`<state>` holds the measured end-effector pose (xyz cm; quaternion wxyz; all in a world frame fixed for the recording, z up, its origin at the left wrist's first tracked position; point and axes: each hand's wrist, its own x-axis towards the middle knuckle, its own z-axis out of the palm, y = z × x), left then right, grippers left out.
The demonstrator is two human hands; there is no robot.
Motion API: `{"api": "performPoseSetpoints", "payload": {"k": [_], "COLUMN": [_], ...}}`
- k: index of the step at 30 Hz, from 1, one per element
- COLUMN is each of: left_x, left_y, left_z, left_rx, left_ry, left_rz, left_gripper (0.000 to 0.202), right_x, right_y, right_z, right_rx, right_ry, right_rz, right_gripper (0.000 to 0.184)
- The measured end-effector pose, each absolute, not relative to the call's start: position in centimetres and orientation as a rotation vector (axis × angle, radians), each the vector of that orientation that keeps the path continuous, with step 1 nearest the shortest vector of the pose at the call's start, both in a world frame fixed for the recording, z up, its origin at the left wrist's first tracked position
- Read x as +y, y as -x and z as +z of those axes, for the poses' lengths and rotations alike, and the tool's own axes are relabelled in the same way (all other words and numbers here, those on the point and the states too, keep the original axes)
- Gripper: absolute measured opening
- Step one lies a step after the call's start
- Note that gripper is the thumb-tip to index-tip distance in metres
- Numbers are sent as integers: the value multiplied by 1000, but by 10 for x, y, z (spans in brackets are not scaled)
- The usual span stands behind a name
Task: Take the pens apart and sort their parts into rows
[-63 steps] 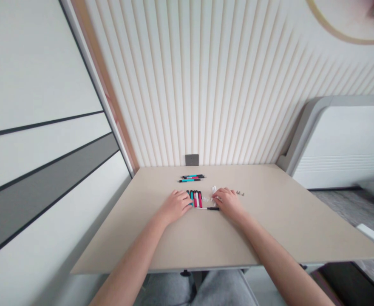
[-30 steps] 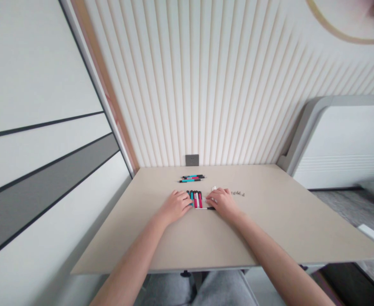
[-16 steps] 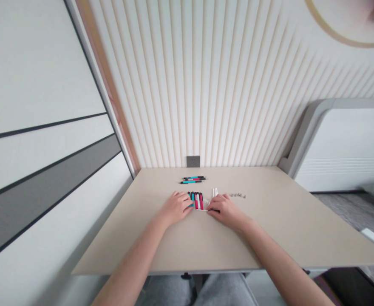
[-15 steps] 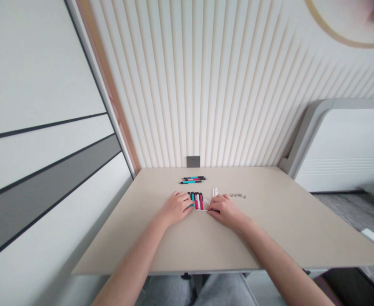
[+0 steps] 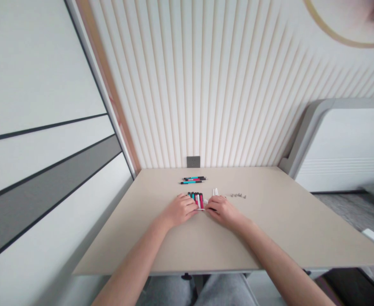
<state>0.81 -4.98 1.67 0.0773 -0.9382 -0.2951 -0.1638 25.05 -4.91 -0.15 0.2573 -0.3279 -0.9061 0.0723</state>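
My left hand and my right hand meet on the beige table, fingers curled toward each other. Between their fingertips lies a thin white-and-black pen refill; each hand pinches one end, and most of the refill is hidden. Just behind the fingers is a row of short pen barrels in black, teal, red and pink. My left fingertips cover the near ends of the barrels. White pen pieces lie behind my right hand.
Three assembled pens lie side by side farther back. A line of small metal parts sits to the right. A grey socket is on the ribbed wall. A white unit stands at the right.
My right hand slid left from the white pieces onto the refill's right end. My left hand moved right to its left end. The refill is now mostly covered.
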Motion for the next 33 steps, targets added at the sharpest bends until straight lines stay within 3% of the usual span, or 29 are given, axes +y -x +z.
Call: {"api": "performPoseSetpoints", "payload": {"k": [7,18,33], "left_x": [-44,-37,-37], "left_y": [-6,7,11], "left_z": [17,13,14], "left_rx": [-976,-1251,-1380], "left_ry": [2742,2676,2614], "left_rz": [-585,-829,-928], "left_gripper": [24,24,25], "right_x": [-47,-45,-54], "right_y": [-253,-264,-255], "right_z": [-2,4,7], "right_rx": [-2318,-2241,-2467], "right_ry": [929,1178,1298], "right_rz": [365,366,110], "right_gripper": [20,26,25]}}
